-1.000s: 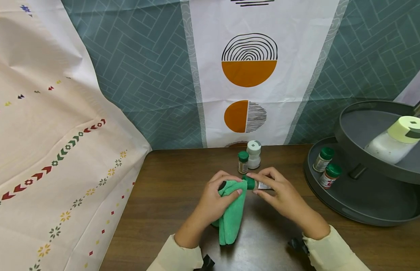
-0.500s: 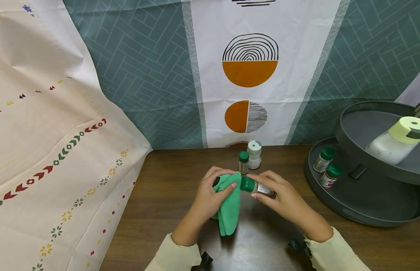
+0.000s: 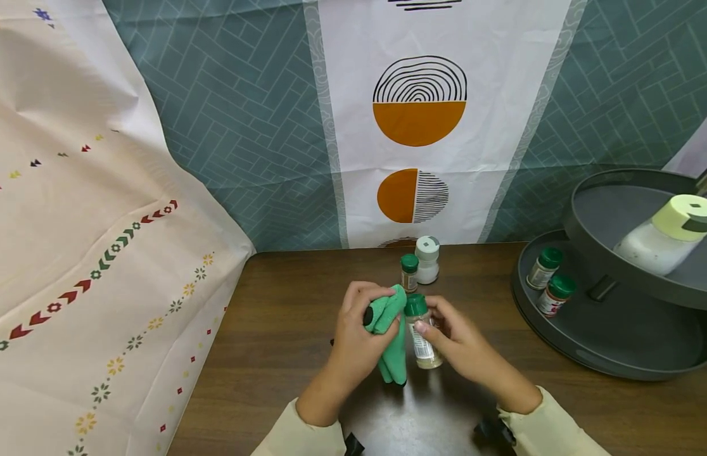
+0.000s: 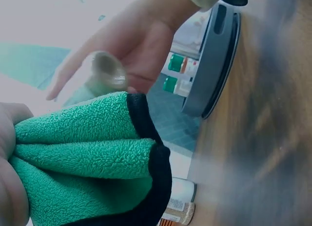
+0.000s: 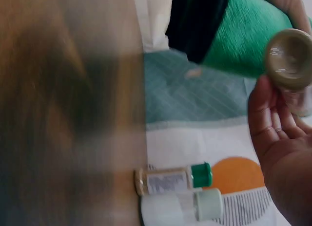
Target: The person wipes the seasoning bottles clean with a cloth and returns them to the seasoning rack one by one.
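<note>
In the head view my left hand [image 3: 359, 335] grips a folded green cloth [image 3: 394, 354] with black edging. Beside it, my right hand [image 3: 464, 348] holds a spice jar [image 3: 424, 345] with a green lid, its fingers and thumb round the jar's right side. The jar is nearly upright, lid away from me, close to the cloth. In the left wrist view the cloth [image 4: 83, 158] hangs in folds in front of the jar's base [image 4: 108, 70]. The right wrist view shows the jar's round base [image 5: 291, 59] near the cloth [image 5: 248, 36].
Behind the hands stand a green-lidded jar [image 3: 409, 273] and a white-capped bottle [image 3: 427, 259]. At the right, a two-tier dark tray [image 3: 627, 364] carries two green-lidded jars [image 3: 544, 268] below and a white bottle [image 3: 658, 247] above. Patterned cloth hangs behind the wooden table [image 3: 273, 316].
The jar has turned from lying sideways, lid pointing left, to nearly upright. The cloth is bunched more in my left hand, its lower end higher. My right hand's grip has moved round the jar.
</note>
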`<state>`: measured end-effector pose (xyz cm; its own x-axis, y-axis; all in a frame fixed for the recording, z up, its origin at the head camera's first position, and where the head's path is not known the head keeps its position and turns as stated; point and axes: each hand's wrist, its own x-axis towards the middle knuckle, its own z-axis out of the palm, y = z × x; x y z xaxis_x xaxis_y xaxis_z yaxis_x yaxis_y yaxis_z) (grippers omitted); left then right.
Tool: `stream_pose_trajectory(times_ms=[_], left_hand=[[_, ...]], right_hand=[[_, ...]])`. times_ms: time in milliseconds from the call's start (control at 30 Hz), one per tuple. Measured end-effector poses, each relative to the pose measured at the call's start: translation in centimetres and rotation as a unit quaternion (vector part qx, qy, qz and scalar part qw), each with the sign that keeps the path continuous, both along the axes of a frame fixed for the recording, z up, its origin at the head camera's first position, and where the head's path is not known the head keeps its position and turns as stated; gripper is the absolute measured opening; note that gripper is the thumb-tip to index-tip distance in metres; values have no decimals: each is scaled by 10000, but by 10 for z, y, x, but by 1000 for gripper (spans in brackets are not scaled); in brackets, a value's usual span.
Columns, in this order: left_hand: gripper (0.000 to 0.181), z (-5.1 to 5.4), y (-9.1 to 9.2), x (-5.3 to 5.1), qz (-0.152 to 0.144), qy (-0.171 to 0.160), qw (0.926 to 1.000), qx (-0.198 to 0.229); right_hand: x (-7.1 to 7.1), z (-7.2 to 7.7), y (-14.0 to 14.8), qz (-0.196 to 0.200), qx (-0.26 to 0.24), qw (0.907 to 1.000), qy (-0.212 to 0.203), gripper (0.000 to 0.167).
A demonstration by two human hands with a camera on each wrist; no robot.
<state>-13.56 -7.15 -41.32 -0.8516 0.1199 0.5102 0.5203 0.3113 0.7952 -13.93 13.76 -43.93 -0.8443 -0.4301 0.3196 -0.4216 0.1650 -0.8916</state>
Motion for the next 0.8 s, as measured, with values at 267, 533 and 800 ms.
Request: stream_pose_trajectory(times_ms=[267,533,800], left_hand=[[44,-3,9,8,-387,-6,9990,-222],[42,-10,26,15,-972,121,9924,-746],[39,-16,29,6,-616,-631,9960,-112]], right_hand=[[2,-3,-7,83,-1023,9927,-629,27],[-5,0,-8,-1117,-1920,9714,-840,24],[-8,2,-5,-1254,-1256,9744,-1383,43]])
